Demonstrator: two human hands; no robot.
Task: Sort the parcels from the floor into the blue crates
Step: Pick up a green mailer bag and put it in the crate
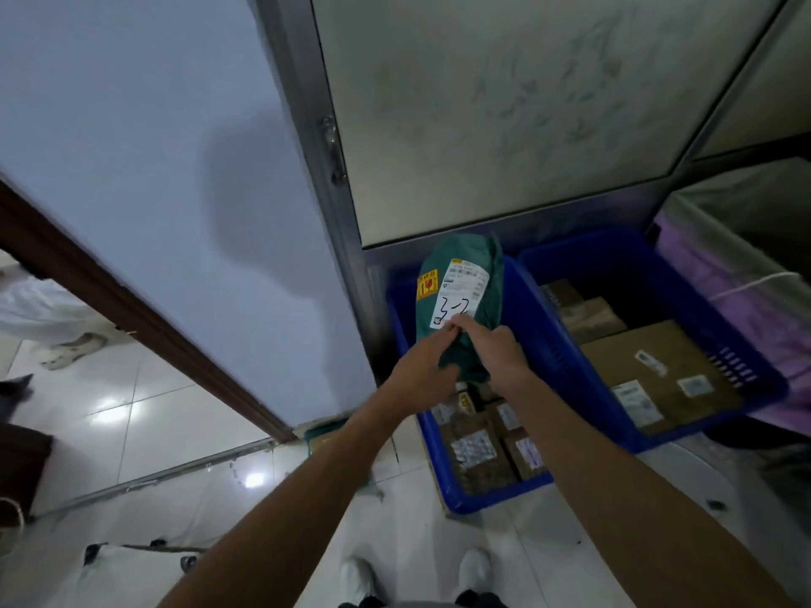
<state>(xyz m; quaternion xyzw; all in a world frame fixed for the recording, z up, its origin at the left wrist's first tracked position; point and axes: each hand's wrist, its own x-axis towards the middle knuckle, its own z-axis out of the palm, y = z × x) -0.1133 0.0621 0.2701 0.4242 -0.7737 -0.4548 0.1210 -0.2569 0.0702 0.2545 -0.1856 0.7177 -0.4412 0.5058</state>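
A green soft parcel [465, 256] with a white shipping label and a yellow fragile sticker stands upright over the far end of the left blue crate [452, 489]. My left hand [423, 366] and my right hand [493, 351] both grip its lower end, fingers pinched into the wrapping. Brown cardboard parcels [478, 454] with labels lie in the near part of that crate. The right blue crate [623, 261] holds larger cardboard boxes [658, 375].
A metal-framed glass door [504, 116] rises just behind the crates, with a pale wall [153, 147] to its left. Purple sacks [737, 274] lie at the right. White tiled floor [131, 432] spreads on the left, where another person's shoe [72, 351] shows. My white shoes [474, 570] are at the bottom.
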